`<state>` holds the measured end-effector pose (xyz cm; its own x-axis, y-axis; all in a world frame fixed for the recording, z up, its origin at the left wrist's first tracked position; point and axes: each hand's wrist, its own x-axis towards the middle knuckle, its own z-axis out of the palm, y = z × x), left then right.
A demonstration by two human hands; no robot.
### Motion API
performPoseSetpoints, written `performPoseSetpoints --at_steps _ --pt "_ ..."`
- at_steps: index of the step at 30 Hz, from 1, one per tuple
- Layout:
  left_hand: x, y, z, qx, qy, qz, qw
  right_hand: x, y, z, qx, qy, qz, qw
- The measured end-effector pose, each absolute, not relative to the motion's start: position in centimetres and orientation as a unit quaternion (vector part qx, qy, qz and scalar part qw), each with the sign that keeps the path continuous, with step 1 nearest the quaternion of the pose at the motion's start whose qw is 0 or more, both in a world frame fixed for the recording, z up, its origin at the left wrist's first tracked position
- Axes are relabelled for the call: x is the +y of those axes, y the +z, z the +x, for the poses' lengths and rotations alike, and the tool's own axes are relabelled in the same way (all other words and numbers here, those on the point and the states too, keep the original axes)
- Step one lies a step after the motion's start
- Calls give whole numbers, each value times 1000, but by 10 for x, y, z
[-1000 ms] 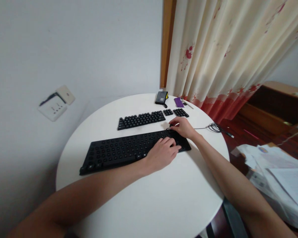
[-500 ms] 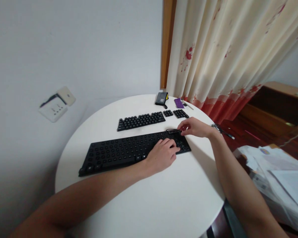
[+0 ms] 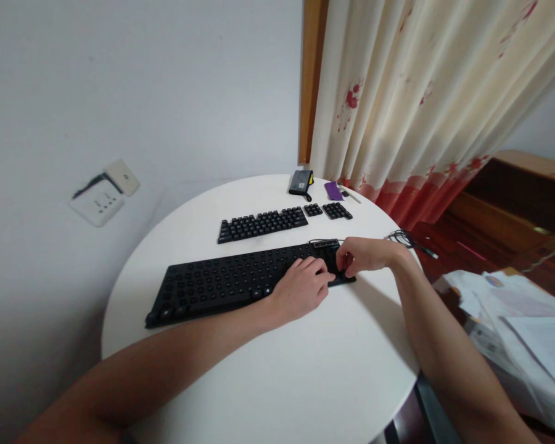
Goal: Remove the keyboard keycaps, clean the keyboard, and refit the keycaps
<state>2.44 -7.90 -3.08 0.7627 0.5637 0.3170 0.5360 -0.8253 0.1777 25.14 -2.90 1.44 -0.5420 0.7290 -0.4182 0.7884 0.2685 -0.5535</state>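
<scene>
A black keyboard point(image 3: 222, 280) with most of its keycaps off lies across the white round table point(image 3: 277, 376). My left hand point(image 3: 303, 287) rests palm down over its right part, fingers stretched out and lying flat. Over the number pad at the keyboard's right end, my right hand point(image 3: 358, 254) has its fingers curled down in a pinch. Whatever is between those fingertips is hidden. Behind the keyboard sit loose black keycaps in layout order: a large block point(image 3: 263, 225), a small block point(image 3: 312, 209) and a number-pad block point(image 3: 337, 211).
A dark pouch point(image 3: 300, 182), a purple packet point(image 3: 333, 191) and a thin white stick point(image 3: 351, 195) lie at the table's far edge. A cable point(image 3: 400, 237) hangs over the right edge. A wall socket point(image 3: 97, 202) is on the left, a curtain point(image 3: 379, 123) behind.
My right hand has moved from the keyboard's top right corner down toward me, onto the number pad, its fingers curling more. My left hand stays where it was.
</scene>
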Motion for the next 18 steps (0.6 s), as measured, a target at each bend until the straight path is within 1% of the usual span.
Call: performPoseSetpoints --at_steps 11,18 --pt "-79 -29 25 293 174 939 39 -47 26 232 796 -266 537 88" --pt "-78 -31 25 294 176 939 39 -50 25 229 805 -239 534 100"
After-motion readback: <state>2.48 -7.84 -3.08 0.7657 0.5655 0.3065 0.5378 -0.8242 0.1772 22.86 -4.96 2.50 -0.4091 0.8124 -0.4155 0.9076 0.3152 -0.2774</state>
